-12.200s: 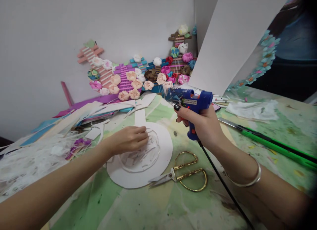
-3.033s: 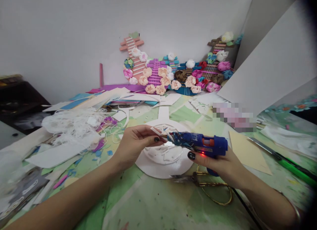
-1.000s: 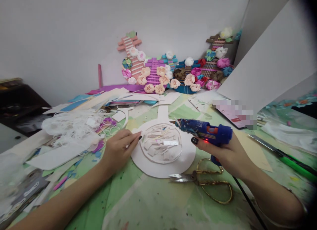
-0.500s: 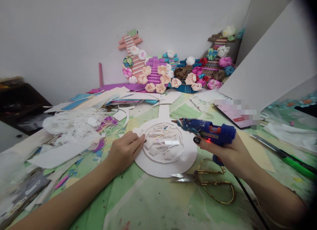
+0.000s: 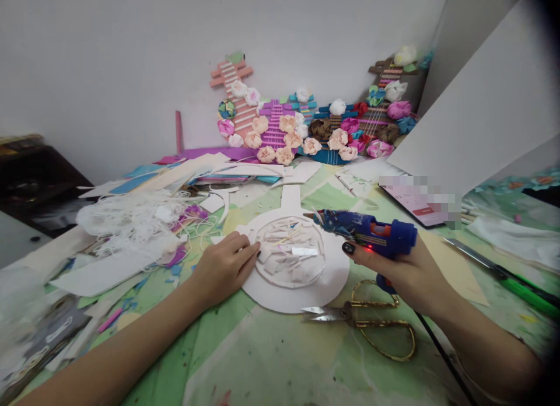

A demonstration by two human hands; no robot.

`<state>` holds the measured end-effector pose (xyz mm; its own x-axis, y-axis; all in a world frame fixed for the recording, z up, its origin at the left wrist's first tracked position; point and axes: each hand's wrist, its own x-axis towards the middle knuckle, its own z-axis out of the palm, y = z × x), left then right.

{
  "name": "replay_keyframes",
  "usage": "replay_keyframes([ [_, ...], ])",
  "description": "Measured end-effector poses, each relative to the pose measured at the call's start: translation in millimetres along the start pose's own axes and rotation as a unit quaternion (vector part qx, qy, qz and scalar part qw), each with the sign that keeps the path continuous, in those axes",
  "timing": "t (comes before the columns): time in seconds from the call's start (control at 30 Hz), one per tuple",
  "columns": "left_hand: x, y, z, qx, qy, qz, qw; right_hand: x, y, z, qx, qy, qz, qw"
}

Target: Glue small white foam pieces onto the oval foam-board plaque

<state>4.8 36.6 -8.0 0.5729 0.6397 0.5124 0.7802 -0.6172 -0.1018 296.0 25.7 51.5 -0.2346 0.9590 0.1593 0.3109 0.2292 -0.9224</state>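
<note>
A white guitar-shaped cutout (image 5: 297, 298) lies flat on the table, its neck pointing away from me. An oval rim on its body surrounds many small white scraps (image 5: 284, 248). My left hand (image 5: 227, 263) is closed at the left edge of the cutout, fingertips by the oval rim; its thumb is hidden. In my right hand (image 5: 406, 272) is a blue hot glue gun (image 5: 367, 231), its red light lit, my hand wrapped round the handle. The nozzle hovers above the upper right of the body. Gold-handled scissors (image 5: 350, 314) lie partly open just below the cutout.
Tangled white string (image 5: 131, 219) and paper scraps cover the left side. Decorated guitar shapes with paper flowers (image 5: 275, 126) lean on the wall. A phone (image 5: 415, 205) and a green-handled cutter (image 5: 511, 277) lie on the right. The glue gun's cord (image 5: 441, 353) runs toward me.
My left hand and the cutout have shifted very slightly to the right. The glue gun stays almost in place.
</note>
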Motion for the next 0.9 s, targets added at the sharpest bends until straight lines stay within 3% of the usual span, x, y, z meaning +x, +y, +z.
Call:
replay_keyframes([
  [0.33,3,1,-0.4,-0.054,-0.048,-0.064,0.995,-1,0,0,-0.009,0.007,-0.016,1.0],
  [0.5,5,-2,2.4,-0.062,-0.032,-0.078,0.995,-1,-2,0,-0.006,0.001,-0.005,1.0],
  [0.63,6,-4,7.5,-0.046,-0.024,-0.07,0.996,-1,-1,0,-0.008,0.003,-0.008,1.0],
  [0.9,13,-3,2.8,-0.053,-0.061,-0.044,0.996,0,0,0,-0.006,0.008,-0.015,1.0],
])
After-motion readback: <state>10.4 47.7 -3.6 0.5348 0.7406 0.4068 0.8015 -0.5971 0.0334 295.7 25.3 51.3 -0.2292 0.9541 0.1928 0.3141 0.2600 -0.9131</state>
